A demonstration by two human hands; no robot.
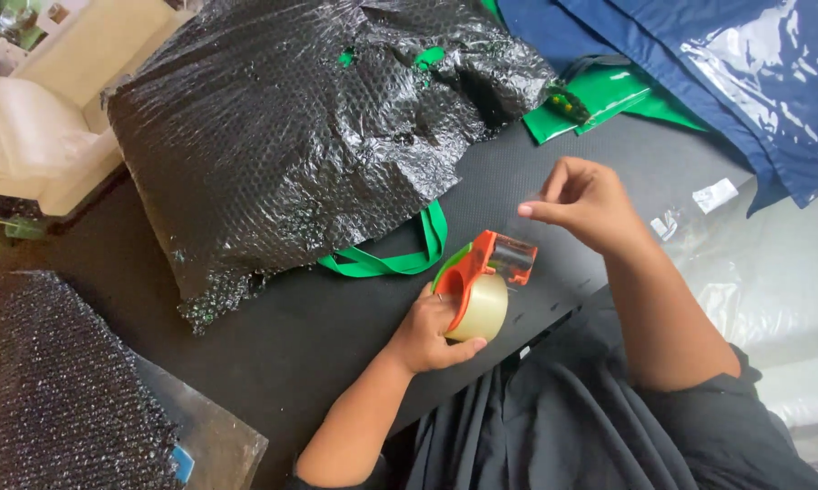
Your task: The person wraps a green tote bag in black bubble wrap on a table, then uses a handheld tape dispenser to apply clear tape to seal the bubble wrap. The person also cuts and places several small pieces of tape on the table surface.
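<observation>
My left hand (432,331) grips an orange tape dispenser (487,263) with a roll of clear tape (482,308), held just above the black table (273,336). My right hand (586,204) hovers up and to the right of the dispenser, its thumb and fingers pinched together near the tape's free end. Whether tape is between the fingers is too faint to tell. A large bundle wrapped in black bubble wrap (291,136) lies beyond, with green straps (400,259) sticking out beneath it.
A second piece of black bubble wrap (50,399) lies at the lower left. Green bags (600,100) and a dark blue cover with clear plastic (745,63) sit at the upper right. Cream-coloured boxes (55,109) stand at the upper left. Clear plastic film (772,281) lies on the right.
</observation>
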